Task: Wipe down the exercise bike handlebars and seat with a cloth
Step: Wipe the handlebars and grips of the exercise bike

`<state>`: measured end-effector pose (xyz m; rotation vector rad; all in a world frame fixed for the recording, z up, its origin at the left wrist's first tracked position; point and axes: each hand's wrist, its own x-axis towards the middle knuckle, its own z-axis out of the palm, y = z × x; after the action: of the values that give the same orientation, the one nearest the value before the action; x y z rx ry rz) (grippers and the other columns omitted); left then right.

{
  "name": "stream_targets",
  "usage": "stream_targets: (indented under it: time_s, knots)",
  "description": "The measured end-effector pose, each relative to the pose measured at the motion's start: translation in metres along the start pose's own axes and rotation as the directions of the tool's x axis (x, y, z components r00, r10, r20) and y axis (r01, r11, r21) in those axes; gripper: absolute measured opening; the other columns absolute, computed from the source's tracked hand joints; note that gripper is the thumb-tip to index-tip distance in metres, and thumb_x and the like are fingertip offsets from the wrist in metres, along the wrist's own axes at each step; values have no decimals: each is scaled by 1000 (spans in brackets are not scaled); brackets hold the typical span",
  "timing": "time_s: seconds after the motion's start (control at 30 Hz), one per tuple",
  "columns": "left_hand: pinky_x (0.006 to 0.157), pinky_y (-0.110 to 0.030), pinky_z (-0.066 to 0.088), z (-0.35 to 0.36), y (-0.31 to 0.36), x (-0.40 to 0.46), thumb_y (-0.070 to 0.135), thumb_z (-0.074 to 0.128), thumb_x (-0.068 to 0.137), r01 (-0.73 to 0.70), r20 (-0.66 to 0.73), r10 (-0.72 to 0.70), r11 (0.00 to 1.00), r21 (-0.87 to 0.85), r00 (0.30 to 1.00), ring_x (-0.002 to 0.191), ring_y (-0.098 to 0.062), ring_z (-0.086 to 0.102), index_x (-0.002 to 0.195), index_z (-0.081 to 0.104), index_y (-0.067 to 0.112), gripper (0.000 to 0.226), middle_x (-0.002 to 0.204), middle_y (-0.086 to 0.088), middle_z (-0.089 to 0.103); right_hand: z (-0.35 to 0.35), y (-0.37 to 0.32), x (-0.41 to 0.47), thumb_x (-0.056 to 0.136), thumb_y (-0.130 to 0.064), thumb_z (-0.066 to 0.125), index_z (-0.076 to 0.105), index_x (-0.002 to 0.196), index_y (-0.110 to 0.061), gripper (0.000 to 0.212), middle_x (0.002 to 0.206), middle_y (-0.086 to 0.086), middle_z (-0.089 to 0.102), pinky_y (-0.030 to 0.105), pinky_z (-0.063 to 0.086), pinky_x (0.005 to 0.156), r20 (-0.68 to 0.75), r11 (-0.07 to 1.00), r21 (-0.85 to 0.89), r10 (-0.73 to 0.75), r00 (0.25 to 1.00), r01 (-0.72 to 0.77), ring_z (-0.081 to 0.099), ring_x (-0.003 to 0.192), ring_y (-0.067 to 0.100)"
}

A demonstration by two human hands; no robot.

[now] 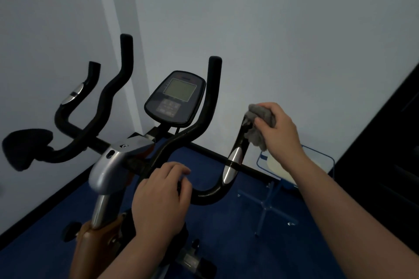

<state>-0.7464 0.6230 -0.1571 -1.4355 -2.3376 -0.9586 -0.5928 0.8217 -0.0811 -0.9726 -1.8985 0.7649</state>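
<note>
The right hand (277, 129) grips a crumpled grey cloth (260, 123) wrapped over the upper end of the right outer grip of the black tubular exercise bike handlebars (205, 120), to the right of the dark oval console with its grey screen (175, 97). The left hand (162, 199) curls its fingers over the low bend of the handlebars, below the console. Left of the console a dark padded rest (25, 147) sits on the bar's far end.
</note>
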Motion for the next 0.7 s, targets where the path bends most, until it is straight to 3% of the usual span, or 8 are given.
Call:
stream_targets:
  time_s: [0.1,0.2,0.3,0.43,0.53,0.63,0.7]
  knots:
    - [59,-25,40,0,0,2,31,40,86,-6,-5,6,1000,2,1000,76,-6,62,91,68,27,29,98,18,65,5,-10,16,94,-5,55,65,109,-23,26,111,5,63,25,55,72,137,999,4,-52,989,52,64,92,6]
    - [57,-24,39,0,0,0,30,41,86,-17,0,17,1000,1,1000,74,-7,61,90,68,27,27,98,17,65,21,-16,11,93,4,51,66,115,-12,31,116,5,61,37,55,83,181,961,-115,-230,956,253,59,105,20]
    - [56,-24,40,-1,0,0,32,39,87,-23,-5,23,1000,-13,1000,73,-5,61,91,67,26,29,97,17,65,23,7,-26,94,-5,58,68,114,-12,24,119,0,64,29,41,97,125,833,-308,-443,888,460,49,110,20]
    - [57,-24,41,1,-2,1,31,42,88,-34,-22,34,999,-7,999,73,-5,61,92,68,26,27,99,17,65,29,23,-78,98,-23,51,68,119,-16,28,122,-5,63,31,43,96,260,796,-255,-490,832,549,51,111,18]
    - [59,-24,41,1,-2,1,32,41,88,-28,2,28,1000,0,1000,73,-5,59,93,68,26,28,100,17,65,25,16,-55,96,-20,55,70,115,-18,24,117,-6,66,34,43,88,394,680,-339,-525,755,650,58,104,21]
    - [59,-25,42,-1,-1,-1,31,42,88,-7,14,7,1000,-7,1000,72,-4,58,93,68,26,26,100,17,64,18,14,-38,93,-13,62,67,119,-16,27,118,-4,66,34,39,92,277,736,-392,-477,834,551,58,106,23]
    - [58,-25,42,-2,-1,-1,29,44,88,2,1,-2,1000,-16,1000,68,-4,57,93,68,26,24,99,16,65,30,18,-69,91,-9,64,66,121,-16,31,123,-4,63,37,41,95,203,827,-321,-416,886,461,55,110,23]
